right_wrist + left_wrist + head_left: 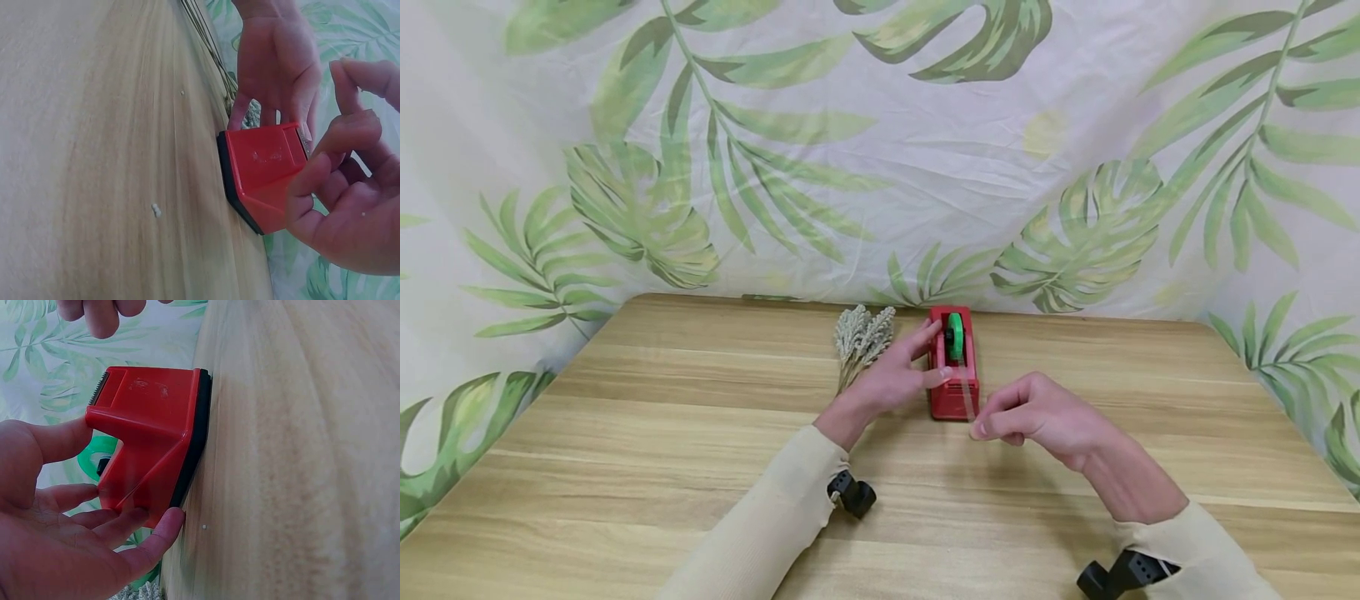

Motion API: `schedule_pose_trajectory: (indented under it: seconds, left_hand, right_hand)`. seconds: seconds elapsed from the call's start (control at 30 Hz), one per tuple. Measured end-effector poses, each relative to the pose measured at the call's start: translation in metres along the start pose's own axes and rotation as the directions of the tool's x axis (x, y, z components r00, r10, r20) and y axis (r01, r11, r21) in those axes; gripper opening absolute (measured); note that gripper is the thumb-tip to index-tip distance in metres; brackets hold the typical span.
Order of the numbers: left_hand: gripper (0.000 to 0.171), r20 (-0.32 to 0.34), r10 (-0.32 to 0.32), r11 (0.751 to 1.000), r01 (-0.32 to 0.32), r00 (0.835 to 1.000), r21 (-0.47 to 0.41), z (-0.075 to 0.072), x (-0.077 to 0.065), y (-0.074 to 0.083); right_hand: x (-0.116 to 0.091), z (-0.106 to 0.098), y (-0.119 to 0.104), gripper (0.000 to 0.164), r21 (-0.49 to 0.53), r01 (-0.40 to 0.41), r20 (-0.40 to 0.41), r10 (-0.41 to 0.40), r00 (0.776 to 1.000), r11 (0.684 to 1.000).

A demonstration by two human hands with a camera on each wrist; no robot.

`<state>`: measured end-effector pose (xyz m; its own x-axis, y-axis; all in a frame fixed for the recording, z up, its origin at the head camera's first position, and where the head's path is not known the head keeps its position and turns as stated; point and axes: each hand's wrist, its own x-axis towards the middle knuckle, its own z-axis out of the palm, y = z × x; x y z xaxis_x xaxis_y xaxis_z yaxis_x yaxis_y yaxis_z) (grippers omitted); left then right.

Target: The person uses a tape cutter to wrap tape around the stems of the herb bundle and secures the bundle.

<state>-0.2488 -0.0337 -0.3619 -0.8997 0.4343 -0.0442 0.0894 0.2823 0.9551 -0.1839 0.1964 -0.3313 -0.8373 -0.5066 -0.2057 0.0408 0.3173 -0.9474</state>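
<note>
A red tape dispenser with a black base stands on the wooden table, a green-cored tape roll in its cradle. My left hand holds it from the left side: in the left wrist view the thumb presses near the toothed cutter, while the fingers lie along the side and base. From the dispenser's front a clear strip of tape stretches toward me. Thumb and forefinger of my right hand pinch its free end, just in front of the dispenser; the other fingers are curled.
A bunch of dried grey-white flower stems lies left of the dispenser, partly behind my left hand. Small pale crumbs dot the table. Behind its far edge hangs a leaf-patterned cloth.
</note>
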Motion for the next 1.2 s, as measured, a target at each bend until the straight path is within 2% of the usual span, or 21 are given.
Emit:
schedule_pose_trajectory:
  seconds: [0.47, 0.77, 1.2]
  left_hand:
    - [0.082, 0.000, -0.021, 1.000, 0.021, 1.000, 0.001, -0.001, 0.002, -0.002]
    - [0.082, -0.003, -0.009, 1.000, 0.009, 1.000, 0.005, -0.001, 0.000, 0.000]
    - [0.081, 0.008, -0.016, 1.000, 0.016, 1.000, -0.004, -0.001, 0.000, 0.000]
  right_hand:
    - [-0.002, -0.001, -0.003, 0.007, -0.032, 0.005, 0.020, -0.005, 1.000, 0.999]
    - [-0.006, 0.001, -0.010, 0.023, -0.096, 0.021, 0.014, -0.019, 1.000, 0.995]
    - [-0.009, 0.000, -0.013, 0.019, -0.148, 0.039, 0.006, -0.039, 0.999, 0.988]
